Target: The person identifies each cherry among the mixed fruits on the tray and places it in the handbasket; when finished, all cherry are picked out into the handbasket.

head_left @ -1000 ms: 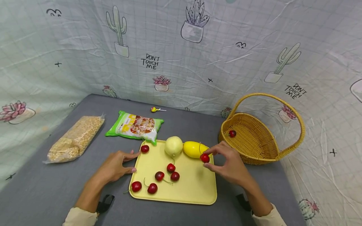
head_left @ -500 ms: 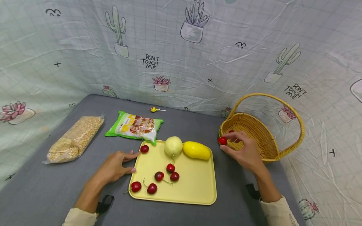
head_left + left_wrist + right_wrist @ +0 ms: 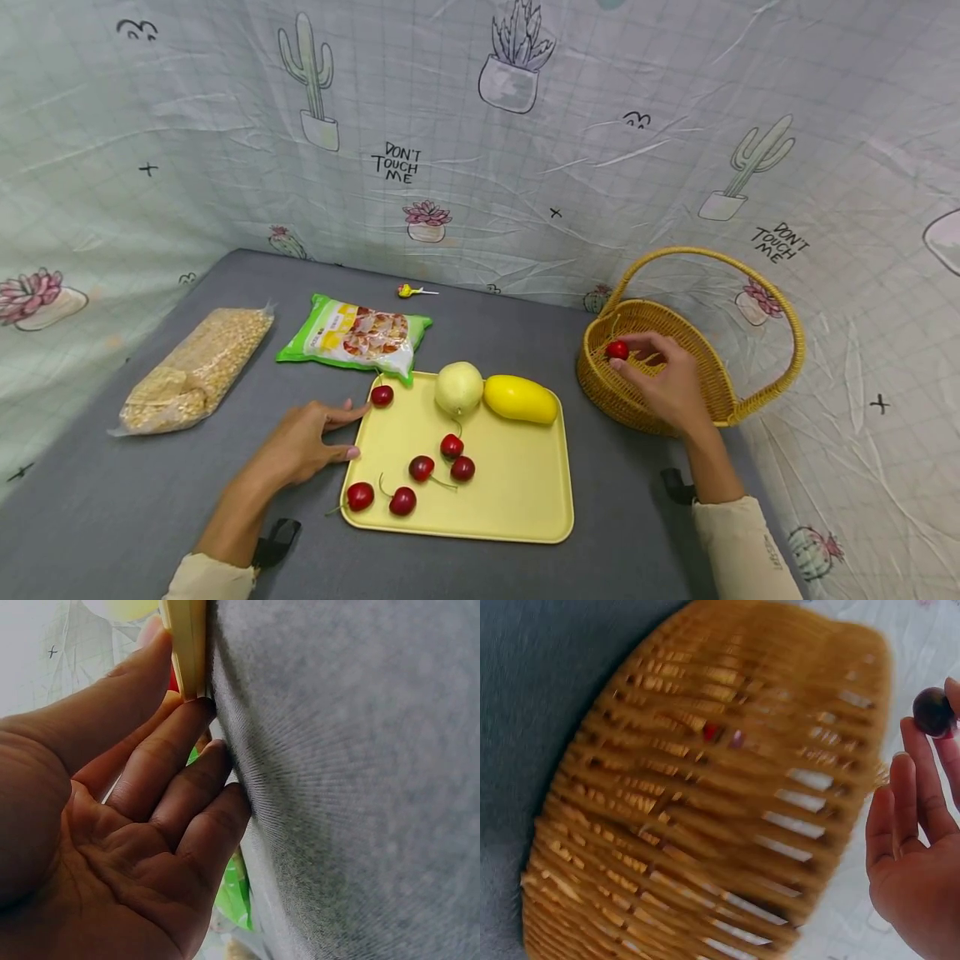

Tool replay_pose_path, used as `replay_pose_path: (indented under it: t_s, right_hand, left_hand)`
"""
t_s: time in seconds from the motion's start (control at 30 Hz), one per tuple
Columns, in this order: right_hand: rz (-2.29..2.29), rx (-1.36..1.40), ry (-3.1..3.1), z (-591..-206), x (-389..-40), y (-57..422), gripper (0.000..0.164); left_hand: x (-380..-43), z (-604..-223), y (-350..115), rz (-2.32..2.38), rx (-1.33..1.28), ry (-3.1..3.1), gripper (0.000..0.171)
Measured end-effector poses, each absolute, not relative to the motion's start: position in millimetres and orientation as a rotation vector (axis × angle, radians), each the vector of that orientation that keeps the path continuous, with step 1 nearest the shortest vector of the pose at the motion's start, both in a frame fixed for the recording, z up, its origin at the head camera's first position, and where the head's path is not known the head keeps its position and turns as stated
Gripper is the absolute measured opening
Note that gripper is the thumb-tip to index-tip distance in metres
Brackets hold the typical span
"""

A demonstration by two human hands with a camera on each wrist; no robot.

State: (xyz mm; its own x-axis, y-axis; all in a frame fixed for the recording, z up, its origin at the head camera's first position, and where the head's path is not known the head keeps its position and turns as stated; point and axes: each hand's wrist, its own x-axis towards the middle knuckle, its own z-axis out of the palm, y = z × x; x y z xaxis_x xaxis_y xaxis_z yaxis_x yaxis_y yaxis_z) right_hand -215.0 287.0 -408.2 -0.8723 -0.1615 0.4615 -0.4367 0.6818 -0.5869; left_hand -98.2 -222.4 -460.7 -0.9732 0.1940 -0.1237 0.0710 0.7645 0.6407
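Red cherry (image 3: 617,350) — stem attached — pinched above wicker basket (image 3: 602,387); yellow tray (image 3: 517,492) lies flat.

This is a screened-off tabletop nook: wrinkled cactus-print fabric (image 3: 480,179) lettered "DON'T TOUCH ME" hangs behind and on both sides of a grey-covered table (image 3: 502,333). Home or studio, the views cannot settle.

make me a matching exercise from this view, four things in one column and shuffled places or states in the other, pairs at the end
Things
1. right hand
2. left hand
3. long yellow fruit
4. lollipop

Places and states
A. lying on the grey table, beyond the tray
B. on the tray, beside the round pale fruit
C. touching the tray's left edge
D. pinching a cherry above the basket

Right pairs: 1-D, 2-C, 3-B, 4-A
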Motion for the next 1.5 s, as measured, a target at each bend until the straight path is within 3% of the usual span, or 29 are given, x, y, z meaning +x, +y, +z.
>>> replay_pose_path:
  t_s: [0.8,1.5]
  right_hand:
    - [0.937,0.151,-2.851,-432,-268,325,0.030]
    - [0.895,0.052,-3.020,-438,-268,331,0.039]
  left_hand:
    - [-98,-461,-223,1.000,0.221,2.791,0.065]
    - [-97,-461,-224,0.997,0.271,2.815,0.066]
